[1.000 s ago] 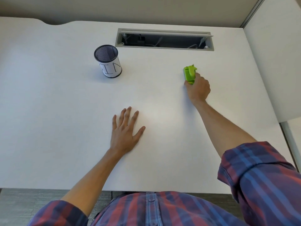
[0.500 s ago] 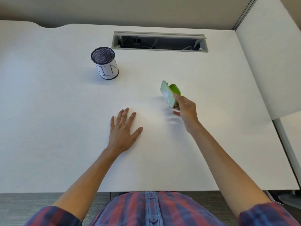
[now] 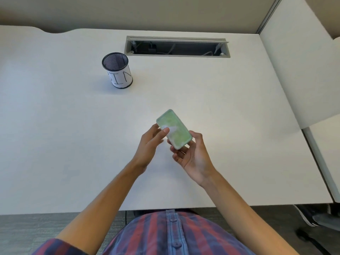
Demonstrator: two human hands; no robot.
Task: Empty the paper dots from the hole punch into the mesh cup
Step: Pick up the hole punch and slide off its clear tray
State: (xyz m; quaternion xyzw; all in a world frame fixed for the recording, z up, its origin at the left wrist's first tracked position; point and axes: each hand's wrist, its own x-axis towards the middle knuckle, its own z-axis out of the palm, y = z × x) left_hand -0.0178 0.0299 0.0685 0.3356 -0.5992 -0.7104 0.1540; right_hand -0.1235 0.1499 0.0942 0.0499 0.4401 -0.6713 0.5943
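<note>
**Punch in both hands, dots not yet tipped out**

Head view: The small green plastic hole punch (image 3: 173,129) is held above the white desk (image 3: 55,144) near centre, underside up. The right hand (image 3: 193,156) cradles its lower end in curled fingers; the left hand (image 3: 150,142) has fingertips resting on its pale translucent base cover. The black wire-mesh cup with a white paper label (image 3: 117,70) stands well apart at eleven o'clock. Opening and emptying appear to be left.
</note>
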